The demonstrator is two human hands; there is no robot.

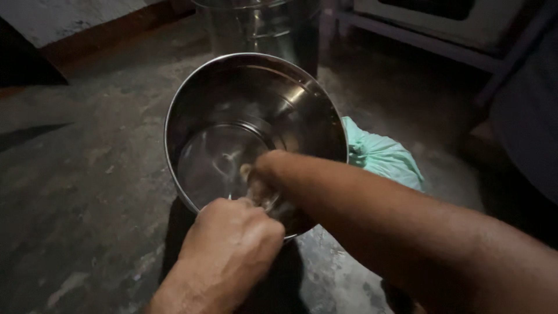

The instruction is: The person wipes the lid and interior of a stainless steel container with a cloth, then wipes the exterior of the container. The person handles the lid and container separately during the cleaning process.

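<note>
A rough concrete floor (75,174) spreads beneath everything. A tall steel container (256,26) stands beyond the fingers, and a pale green cloth bundle (383,154) lies to their right. The steel pot (232,128), tilted toward the camera, surrounds the right hand (264,177), which reaches inside against the lower wall; its fingers are blurred, so their grip cannot be told. The left hand (232,244) curls closed over the pot's near rim.

"What was the pot (256,99) made of?"

"Polished steel, glossy and smooth, wet inside. The tall container (261,26) behind it looked the same metal."

"And the floor (75,174)?"

"Rough, matt, blotchy concrete. The pale green bag (383,154) looked like thin, crinkled plastic."
</note>
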